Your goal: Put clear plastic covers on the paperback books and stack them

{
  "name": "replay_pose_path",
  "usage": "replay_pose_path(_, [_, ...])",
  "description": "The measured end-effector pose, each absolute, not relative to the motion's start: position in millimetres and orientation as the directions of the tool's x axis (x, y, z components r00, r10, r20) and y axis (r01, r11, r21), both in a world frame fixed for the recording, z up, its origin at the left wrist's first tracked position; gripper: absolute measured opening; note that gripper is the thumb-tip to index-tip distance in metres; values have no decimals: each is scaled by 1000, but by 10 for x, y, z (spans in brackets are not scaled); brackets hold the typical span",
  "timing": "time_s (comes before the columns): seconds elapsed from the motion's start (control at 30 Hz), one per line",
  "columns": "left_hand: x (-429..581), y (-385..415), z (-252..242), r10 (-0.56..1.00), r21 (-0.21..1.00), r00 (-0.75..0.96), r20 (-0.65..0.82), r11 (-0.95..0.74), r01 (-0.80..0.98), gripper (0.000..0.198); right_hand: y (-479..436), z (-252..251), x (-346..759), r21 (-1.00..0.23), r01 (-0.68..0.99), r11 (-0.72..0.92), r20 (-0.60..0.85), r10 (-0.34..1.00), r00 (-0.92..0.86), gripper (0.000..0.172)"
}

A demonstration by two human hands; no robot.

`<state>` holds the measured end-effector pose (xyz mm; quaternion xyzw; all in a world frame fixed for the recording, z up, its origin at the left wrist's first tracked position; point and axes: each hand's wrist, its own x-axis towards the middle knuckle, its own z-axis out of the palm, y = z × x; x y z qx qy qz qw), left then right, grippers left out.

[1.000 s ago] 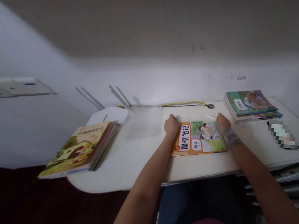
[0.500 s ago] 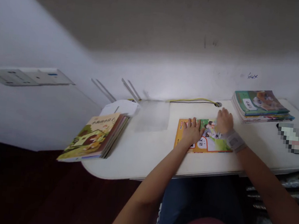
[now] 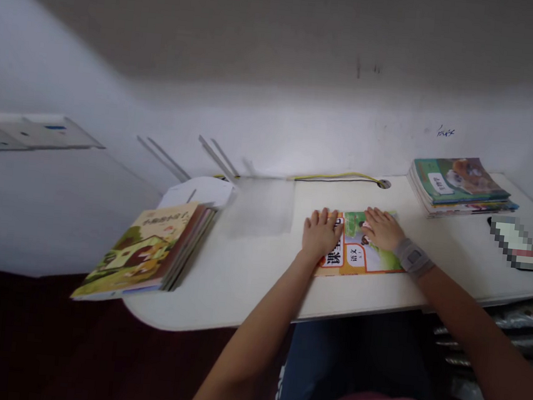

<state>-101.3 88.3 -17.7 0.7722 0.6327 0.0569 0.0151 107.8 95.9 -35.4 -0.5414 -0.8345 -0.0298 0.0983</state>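
Observation:
An orange and green textbook [image 3: 354, 259] with Chinese lettering lies closed and flat near the front of the white desk [image 3: 249, 286]. My left hand [image 3: 322, 232] rests open on the book's left end, fingers stretched toward the wall. Across its upper right part lies my right hand [image 3: 384, 228], also open, with the palm down and the fingers pointing left. A grey band with a dark square [image 3: 414, 257] is around my right wrist. Parts of the cover are hidden under both hands.
A stack of picture books [image 3: 149, 245] overhangs the desk's left end, in front of a white router [image 3: 201, 190] with upright antennas. Another book stack [image 3: 459, 184] stands at the back right, with a phone [image 3: 517, 243] before it. A yellow cable [image 3: 339, 175] runs along the wall.
My right hand has come down from the book's upper right edge and now lies flat on the cover. My left hand has shifted left toward the book's left edge.

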Motion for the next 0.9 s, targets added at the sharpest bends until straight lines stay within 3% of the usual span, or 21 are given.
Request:
replay_pose_path(0.17, [-1276, 879, -240, 995, 165, 35, 92, -50, 985, 61, 983, -390, 1280, -26, 944, 328, 226, 922, -314, 55])
replay_pose_path(0.3, [-1349, 859, -249, 985, 297, 31, 170, -81, 952, 55, 985, -400, 1319, -33, 952, 304, 236, 928, -288, 51])
replay_pose_path(0.43, [-1404, 953, -176, 973, 639, -75, 218, -85, 765, 50, 1019, -389, 1321, -69, 937, 342, 303, 902, -307, 44])
replay_pose_path(0.5, [-1447, 1059, -127, 984, 844, -116, 133, -51, 534, 54, 1058, -380, 1333, -83, 927, 364, 318, 892, -322, 40])
replay_pose_path(0.57, [-1494, 1184, -76, 998, 943, -64, 23, 0, 332, 57, 1103, -372, 1353, -99, 917, 385, 327, 883, -336, 36])
replay_pose_path(0.73, [-1605, 1417, 66, 984, 979, 139, -111, 84, 186, 45, 1189, -330, 1431, -156, 886, 437, 370, 858, -357, 31])
replay_pose_path(0.9, [-1691, 1422, 174, 968, 985, 208, -137, 111, 133, 43, 1248, -161, 1576, -215, 834, 508, 386, 829, -405, 35])
